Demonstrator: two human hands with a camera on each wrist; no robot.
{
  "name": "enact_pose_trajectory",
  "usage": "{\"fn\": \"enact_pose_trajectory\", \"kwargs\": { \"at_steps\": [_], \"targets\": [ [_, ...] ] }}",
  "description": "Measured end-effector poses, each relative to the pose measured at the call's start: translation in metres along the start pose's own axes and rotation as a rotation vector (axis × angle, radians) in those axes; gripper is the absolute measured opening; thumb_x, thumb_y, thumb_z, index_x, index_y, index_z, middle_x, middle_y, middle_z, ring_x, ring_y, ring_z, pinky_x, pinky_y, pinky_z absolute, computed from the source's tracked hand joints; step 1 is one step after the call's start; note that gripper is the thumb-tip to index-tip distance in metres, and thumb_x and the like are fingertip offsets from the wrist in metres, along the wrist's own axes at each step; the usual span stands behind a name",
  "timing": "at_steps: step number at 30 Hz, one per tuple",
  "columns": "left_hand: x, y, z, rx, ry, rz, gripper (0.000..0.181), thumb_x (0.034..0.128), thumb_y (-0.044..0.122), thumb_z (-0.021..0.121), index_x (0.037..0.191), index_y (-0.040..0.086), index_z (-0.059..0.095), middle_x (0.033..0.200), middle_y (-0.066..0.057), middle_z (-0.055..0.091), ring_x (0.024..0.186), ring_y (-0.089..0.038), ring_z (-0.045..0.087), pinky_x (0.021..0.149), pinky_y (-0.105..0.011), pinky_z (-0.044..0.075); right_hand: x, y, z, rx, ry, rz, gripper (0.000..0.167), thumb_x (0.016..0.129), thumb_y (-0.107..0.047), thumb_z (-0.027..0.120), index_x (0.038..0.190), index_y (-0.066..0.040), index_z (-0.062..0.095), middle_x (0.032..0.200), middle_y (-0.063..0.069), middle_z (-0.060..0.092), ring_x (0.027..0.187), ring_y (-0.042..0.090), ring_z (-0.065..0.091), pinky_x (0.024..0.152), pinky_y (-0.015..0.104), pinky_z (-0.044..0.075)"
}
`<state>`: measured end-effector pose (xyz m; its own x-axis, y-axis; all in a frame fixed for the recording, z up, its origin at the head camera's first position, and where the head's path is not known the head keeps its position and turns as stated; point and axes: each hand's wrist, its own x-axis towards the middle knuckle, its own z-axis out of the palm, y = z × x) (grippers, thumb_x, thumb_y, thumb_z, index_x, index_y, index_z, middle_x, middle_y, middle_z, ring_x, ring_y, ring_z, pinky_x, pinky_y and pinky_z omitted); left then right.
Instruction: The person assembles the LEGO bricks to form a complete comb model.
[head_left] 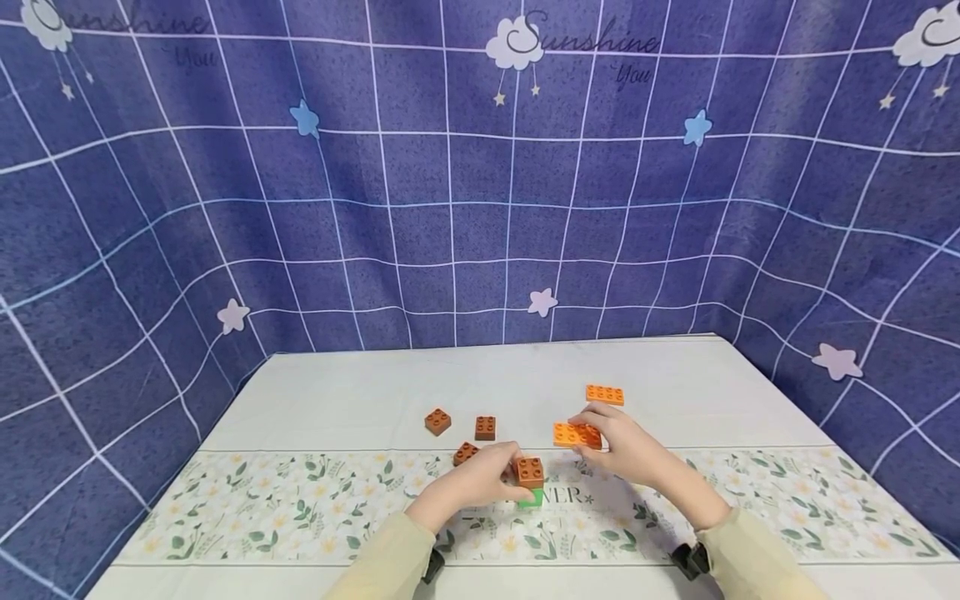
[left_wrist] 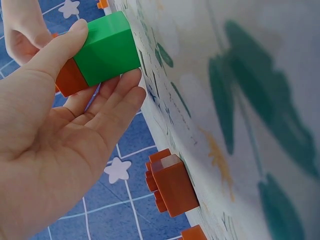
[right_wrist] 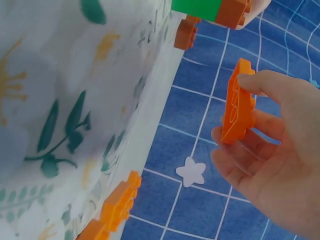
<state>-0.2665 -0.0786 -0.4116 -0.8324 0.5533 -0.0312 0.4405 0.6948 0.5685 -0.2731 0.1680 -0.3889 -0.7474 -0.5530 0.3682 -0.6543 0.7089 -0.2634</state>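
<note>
Lining the back and sides: one blue curtain (head_left: 420, 233), white-gridded, with printed stars (head_left: 542, 302) and clouds (head_left: 516, 43). Before it, one white table (head_left: 352, 383), floral band (head_left: 247, 508) across the nearer half. Left hand (head_left: 483, 477), at the band's lettering (head_left: 570, 496), grips a green block (head_left: 534, 499) topped by a brown brick (head_left: 529, 472). Right hand (head_left: 621, 443) pinches an orange brick (head_left: 564, 434); second orange brick (head_left: 604, 394) farther back; three loose brown bricks (head_left: 485, 427) beyond the left hand.

Left wrist view: thumb on green block, fingers beneath; printed leaves (left_wrist: 220, 102) alongside, curtain beyond.

Right wrist view: thumb and fingers clasping the orange brick, hollow underside showing, raised off the table; curtain behind.
</note>
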Motion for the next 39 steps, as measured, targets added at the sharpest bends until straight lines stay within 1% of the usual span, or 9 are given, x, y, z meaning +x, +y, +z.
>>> {"fn": "enact_pose_trajectory", "kwargs": {
  "at_steps": [2,4,7,9,15,22,28,34,39],
  "targets": [
    [0.0,0.0,-0.001,0.003,0.0,-0.002,0.038,0.0785,0.036,0.075,0.1,0.013,0.054,0.085,0.004,0.054,0.072,-0.005,0.048,0.062,-0.019,0.045,0.002,-0.003,0.0,-0.004,-0.002,-0.004,0.035,0.086,-0.021,0.067,0.116,-0.004,0.062,0.108,0.003,0.059,0.095,0.017,0.058,0.081,0.036,0.054],
    [0.001,0.001,-0.001,0.007,0.002,-0.004,0.038,0.0782,0.036,0.075,0.099,0.013,0.054,0.085,0.005,0.054,0.071,-0.004,0.048,0.062,-0.019,0.045,0.003,-0.006,0.0,0.006,-0.008,-0.007,0.035,0.087,-0.022,0.066,0.117,-0.005,0.062,0.107,0.003,0.059,0.086,0.013,0.057,0.073,0.03,0.053],
    [0.001,0.001,-0.002,0.006,0.003,-0.006,0.037,0.0779,0.036,0.075,0.098,0.014,0.053,0.084,0.005,0.054,0.07,-0.004,0.047,0.061,-0.019,0.044,0.003,-0.008,0.0,0.04,-0.023,-0.002,0.035,0.088,-0.022,0.066,0.117,-0.004,0.061,0.108,0.004,0.059,0.071,0.007,0.05,0.06,0.021,0.046],
    [0.001,0.001,-0.002,0.0,0.001,-0.007,0.036,0.0778,0.035,0.076,0.096,0.014,0.053,0.083,0.005,0.054,0.069,-0.005,0.046,0.061,-0.019,0.043,0.003,-0.01,0.001,0.065,-0.029,-0.002,0.034,0.088,-0.021,0.065,0.118,-0.004,0.061,0.108,0.005,0.059,0.066,0.005,0.046,0.056,0.018,0.042],
    [0.001,-0.002,0.0,-0.01,0.001,0.003,0.037,0.0768,0.035,0.076,0.095,0.014,0.053,0.083,0.006,0.054,0.069,-0.004,0.047,0.061,-0.018,0.044,0.004,-0.015,0.005,0.093,-0.032,-0.029,0.033,0.088,-0.021,0.065,0.116,-0.004,0.062,0.106,0.002,0.059,0.07,0.001,0.047,0.058,0.017,0.045],
    [0.001,-0.002,0.001,-0.019,-0.012,0.009,0.037,0.0773,0.035,0.076,0.097,0.013,0.054,0.085,0.005,0.056,0.071,-0.004,0.048,0.062,-0.018,0.045,0.004,-0.023,0.01,0.101,-0.035,-0.078,0.034,0.087,-0.022,0.065,0.116,-0.004,0.063,0.107,0.001,0.06,0.084,0.006,0.056,0.074,0.023,0.054],
    [0.001,-0.002,0.002,-0.027,-0.018,0.011,0.038,0.078,0.035,0.075,0.099,0.013,0.054,0.088,0.006,0.056,0.074,-0.003,0.05,0.065,-0.019,0.047,0.004,-0.025,0.013,0.145,-0.042,-0.116,0.034,0.087,-0.02,0.065,0.118,-0.005,0.063,0.104,-0.001,0.06,0.071,0.002,0.051,0.061,0.018,0.05],
    [0.001,-0.001,0.001,-0.022,-0.02,0.009,0.038,0.0786,0.034,0.075,0.104,0.014,0.054,0.086,0.007,0.055,0.072,-0.004,0.048,0.063,-0.018,0.045,0.007,-0.026,0.014,0.151,-0.072,-0.121,0.035,0.088,-0.02,0.064,0.119,-0.005,0.062,0.104,-0.003,0.058,0.083,0.002,0.053,0.07,0.022,0.053],
    [0.001,0.0,-0.001,0.002,-0.018,0.0,0.039,0.0787,0.036,0.074,0.103,0.015,0.053,0.083,0.005,0.053,0.069,-0.005,0.047,0.06,-0.02,0.043,0.009,-0.028,0.013,0.175,-0.103,-0.134,0.035,0.089,-0.02,0.063,0.12,-0.003,0.062,0.103,-0.002,0.058,0.083,0.003,0.052,0.068,0.022,0.052]
  ]
}}
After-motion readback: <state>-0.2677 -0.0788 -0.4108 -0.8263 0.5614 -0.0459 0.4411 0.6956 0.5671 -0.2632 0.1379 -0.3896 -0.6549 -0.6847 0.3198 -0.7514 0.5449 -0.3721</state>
